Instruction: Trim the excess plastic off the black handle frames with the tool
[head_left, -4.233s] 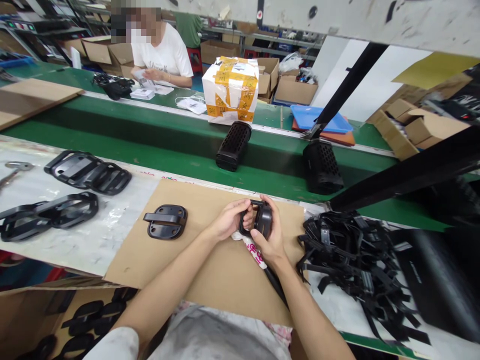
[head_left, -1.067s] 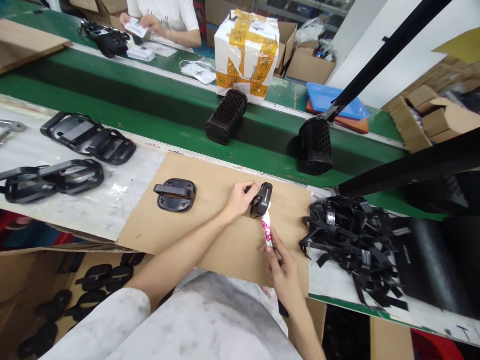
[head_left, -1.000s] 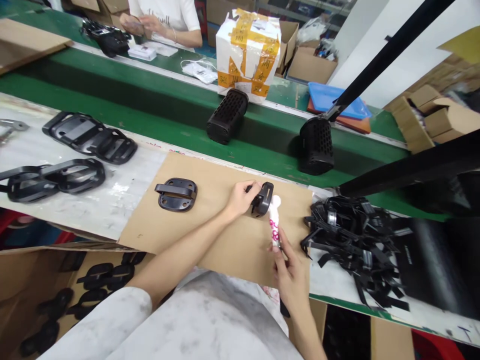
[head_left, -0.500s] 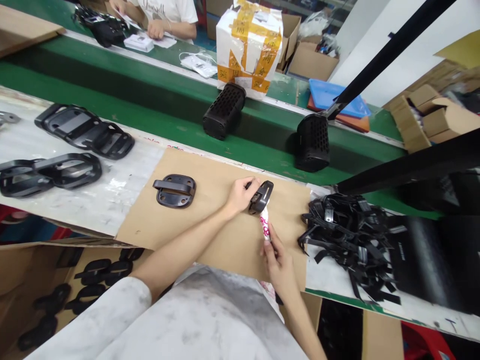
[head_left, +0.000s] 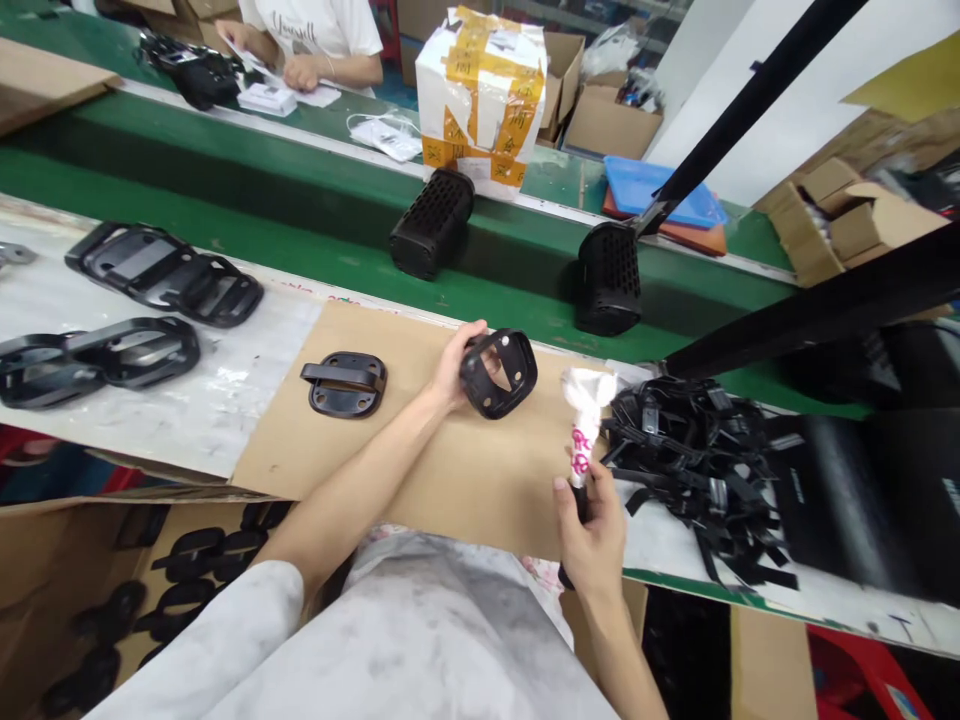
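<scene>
My left hand (head_left: pixel 454 368) grips a black plastic frame (head_left: pixel 517 392) by its left side, tilted above the cardboard sheet (head_left: pixel 450 480). To the right, my right hand (head_left: pixel 592 520) is wrapped round the dark handle of a tool (head_left: pixel 583 425) whose head and neck are covered in white wrapping with pink marks. The tool and the frame are apart. Flat on the left part of the cardboard lies another black part (head_left: pixel 346 384) with a raised strap-like bar.
Black straps with buckles (head_left: pixel 697 460) are heaped at the right. More black frames (head_left: pixel 165 270) lie at the left. Two black perforated holders (head_left: pixel 609 280) stand beyond, near a taped box (head_left: pixel 480 100). A person (head_left: pixel 315 50) works across the bench. An open carton (head_left: pixel 67 560) is at lower left.
The wrapped tool has moved right, away from the black frame. My left hand has turned the frame so its open inner side shows. The whole view has shifted slightly.
</scene>
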